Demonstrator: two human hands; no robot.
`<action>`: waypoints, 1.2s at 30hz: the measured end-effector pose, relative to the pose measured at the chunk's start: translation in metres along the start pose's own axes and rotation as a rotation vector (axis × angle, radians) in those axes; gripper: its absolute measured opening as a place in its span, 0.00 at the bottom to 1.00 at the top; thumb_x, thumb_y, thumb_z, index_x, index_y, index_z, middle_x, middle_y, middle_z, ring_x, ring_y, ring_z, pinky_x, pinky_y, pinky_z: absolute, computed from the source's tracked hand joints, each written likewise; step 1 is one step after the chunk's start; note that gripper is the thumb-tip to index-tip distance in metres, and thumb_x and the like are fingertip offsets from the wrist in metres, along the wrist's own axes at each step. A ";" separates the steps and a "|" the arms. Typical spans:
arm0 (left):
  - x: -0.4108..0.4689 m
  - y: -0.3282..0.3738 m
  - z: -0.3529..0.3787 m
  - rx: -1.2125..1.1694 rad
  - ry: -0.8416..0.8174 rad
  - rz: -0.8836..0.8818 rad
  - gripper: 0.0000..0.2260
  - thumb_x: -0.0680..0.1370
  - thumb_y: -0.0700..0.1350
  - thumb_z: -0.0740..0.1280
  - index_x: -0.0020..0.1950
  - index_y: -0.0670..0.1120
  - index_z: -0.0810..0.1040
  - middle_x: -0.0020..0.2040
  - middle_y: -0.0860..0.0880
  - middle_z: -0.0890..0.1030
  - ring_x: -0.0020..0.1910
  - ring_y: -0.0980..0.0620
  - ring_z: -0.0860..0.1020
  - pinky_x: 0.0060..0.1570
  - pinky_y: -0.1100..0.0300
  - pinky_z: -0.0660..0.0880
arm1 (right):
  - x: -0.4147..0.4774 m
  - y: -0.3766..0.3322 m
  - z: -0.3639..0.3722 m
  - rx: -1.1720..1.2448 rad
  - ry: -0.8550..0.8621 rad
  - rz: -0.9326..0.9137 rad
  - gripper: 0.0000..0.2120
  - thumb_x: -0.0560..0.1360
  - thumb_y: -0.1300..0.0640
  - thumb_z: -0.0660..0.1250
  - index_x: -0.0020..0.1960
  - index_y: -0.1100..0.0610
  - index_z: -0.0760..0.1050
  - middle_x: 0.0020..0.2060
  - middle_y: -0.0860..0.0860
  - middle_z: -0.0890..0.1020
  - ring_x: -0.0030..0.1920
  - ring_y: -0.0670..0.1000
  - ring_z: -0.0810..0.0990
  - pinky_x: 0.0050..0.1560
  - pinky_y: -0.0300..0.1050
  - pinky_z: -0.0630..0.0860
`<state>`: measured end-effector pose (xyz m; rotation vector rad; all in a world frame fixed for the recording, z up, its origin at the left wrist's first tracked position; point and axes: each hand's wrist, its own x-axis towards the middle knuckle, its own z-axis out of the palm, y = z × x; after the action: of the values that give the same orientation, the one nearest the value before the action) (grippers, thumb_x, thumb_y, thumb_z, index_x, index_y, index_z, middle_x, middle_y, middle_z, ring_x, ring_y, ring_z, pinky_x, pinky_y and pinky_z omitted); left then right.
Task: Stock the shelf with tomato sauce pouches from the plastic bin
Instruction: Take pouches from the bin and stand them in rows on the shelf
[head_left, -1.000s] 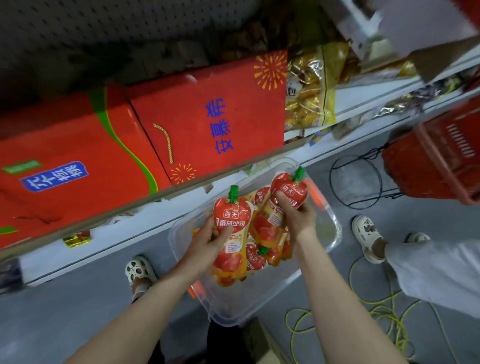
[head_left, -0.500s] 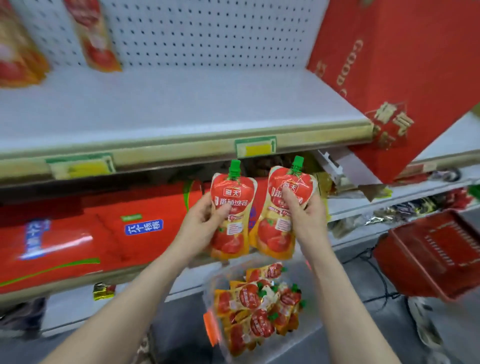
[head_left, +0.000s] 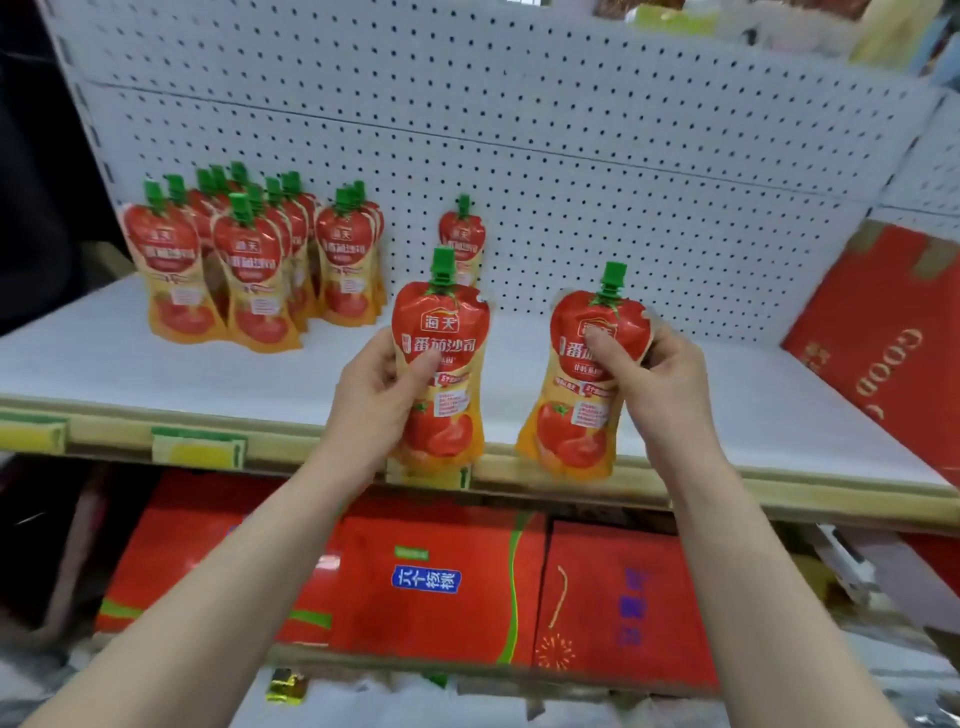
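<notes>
well, at the left of the shelf (head_left: 130, 364) the stocked pouches (head_left: 249, 270) stood upright in rows on their bases, green caps up and fronts out, we judged so shoppers could read them. 1 lone pouch (head_left: 462, 234) stood apart from them, close to the pegboard (head_left: 571, 156).

our left hand (head_left: 374, 395) grasped the left pouch (head_left: 441, 364) at mid-body, thumb across the front and fingers behind. our right hand (head_left: 654, 384) grasped the right pouch (head_left: 576, 415) higher up, thumb on its label. we held both pouches cap-up in front of the shelf edge, apart from each other and not yet set down. we judged that this let each go straight onto its base on the bare shelf right of the rows. the plastic bin was out of view.

as for writing, the price tags (head_left: 197, 449) on the shelf lip were yellow and green, but we could not read them. the left pouch showed the brand "海天" above "番茄沙司". on the right pouch our thumb hid part of the same text. a lower carton (head_left: 441, 582) carried a blue label, "六个核桃". at far right, a tilted red carton (head_left: 883, 332) read "good".
</notes>
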<state>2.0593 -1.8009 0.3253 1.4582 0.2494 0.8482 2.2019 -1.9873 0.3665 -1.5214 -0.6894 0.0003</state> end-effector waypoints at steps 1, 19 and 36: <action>0.009 0.001 -0.014 -0.010 0.031 0.005 0.10 0.77 0.45 0.67 0.57 0.46 0.78 0.48 0.48 0.85 0.47 0.51 0.83 0.47 0.57 0.79 | 0.010 -0.004 0.014 0.012 -0.030 0.003 0.03 0.74 0.59 0.73 0.44 0.55 0.80 0.40 0.49 0.85 0.42 0.48 0.84 0.44 0.41 0.80; 0.087 -0.020 -0.157 0.006 0.313 -0.071 0.11 0.79 0.45 0.66 0.61 0.49 0.76 0.53 0.52 0.84 0.51 0.55 0.83 0.46 0.62 0.80 | 0.148 0.037 0.232 -0.077 -0.278 0.080 0.07 0.74 0.63 0.73 0.39 0.53 0.80 0.37 0.49 0.85 0.39 0.45 0.84 0.41 0.42 0.81; 0.095 -0.029 -0.172 0.023 0.293 -0.072 0.10 0.78 0.46 0.66 0.59 0.50 0.77 0.54 0.49 0.84 0.54 0.51 0.82 0.50 0.56 0.79 | 0.175 0.071 0.293 -0.065 -0.225 0.030 0.05 0.72 0.53 0.74 0.47 0.50 0.84 0.45 0.49 0.87 0.47 0.51 0.86 0.51 0.57 0.83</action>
<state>2.0280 -1.6056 0.3048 1.3353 0.5293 1.0021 2.2527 -1.6431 0.3446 -1.6088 -0.8520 0.1756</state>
